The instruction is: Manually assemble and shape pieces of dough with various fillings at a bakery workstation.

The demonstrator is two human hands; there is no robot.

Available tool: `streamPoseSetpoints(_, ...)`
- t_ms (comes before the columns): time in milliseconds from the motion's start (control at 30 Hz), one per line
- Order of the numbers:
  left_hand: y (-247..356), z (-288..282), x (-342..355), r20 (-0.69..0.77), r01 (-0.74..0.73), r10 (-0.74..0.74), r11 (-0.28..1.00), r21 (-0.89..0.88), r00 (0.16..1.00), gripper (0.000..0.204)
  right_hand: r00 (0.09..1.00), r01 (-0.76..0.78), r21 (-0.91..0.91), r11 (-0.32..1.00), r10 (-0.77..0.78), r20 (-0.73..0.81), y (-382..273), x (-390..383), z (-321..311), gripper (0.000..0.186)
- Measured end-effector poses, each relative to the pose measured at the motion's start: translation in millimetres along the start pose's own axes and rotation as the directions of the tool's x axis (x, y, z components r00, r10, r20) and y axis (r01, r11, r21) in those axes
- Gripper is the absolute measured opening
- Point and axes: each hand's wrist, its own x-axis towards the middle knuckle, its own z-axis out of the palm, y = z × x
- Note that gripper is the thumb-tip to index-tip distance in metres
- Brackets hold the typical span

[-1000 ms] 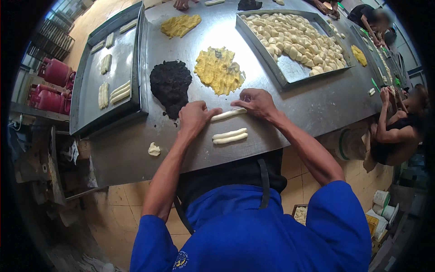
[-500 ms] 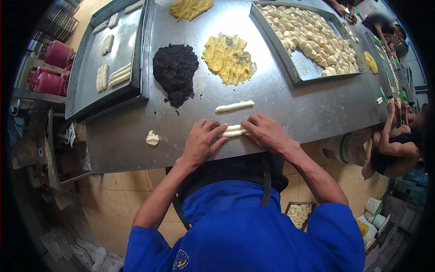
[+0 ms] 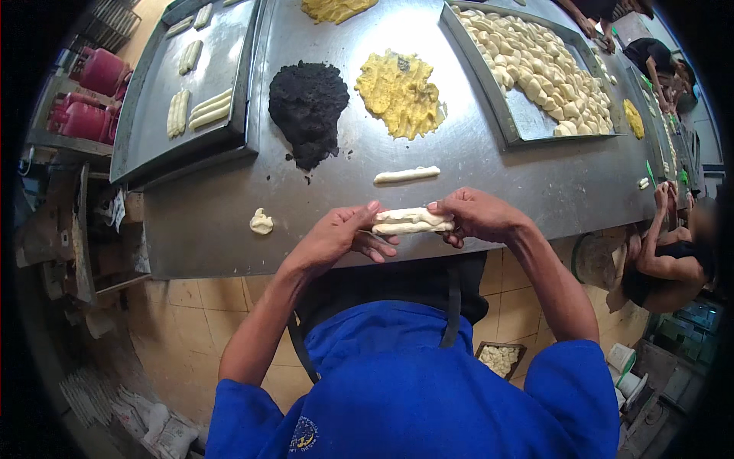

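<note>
My left hand and my right hand grip opposite ends of a joined pair of pale dough sticks, held raised near the steel table's front edge. Just beyond lies a single dough stick. Farther back sit a dark crumbly filling and a spread yellow paste. A small dough lump is left of my left hand.
A tray with several dough strips is at left, a tray heaped with dough pieces at back right. Pink gas cylinders stand left. Co-workers are along the right. A dough bin is on the floor.
My hands first left the single stick beyond, took hold of the pair lying nearer me, and now have lifted it off the table. The view has shifted.
</note>
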Motion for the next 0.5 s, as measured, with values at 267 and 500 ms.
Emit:
streamPoseSetpoints(267, -7, -11, 4, 0.004, 0.004, -0.004, 0.995, 0.099, 1.000, 0.041, 0.999, 0.024, -0.028, 0.999, -0.023, 0.033, 1, -1, 0, 0.042)
streamPoseSetpoints(500, -32, -17, 17, 0.219, -0.395, 0.654, 0.134, 0.909, 0.724, 0.028, 0.778, 0.249, -0.862, 0.441, -0.621, -0.093, 27, 4, 14, 0.028)
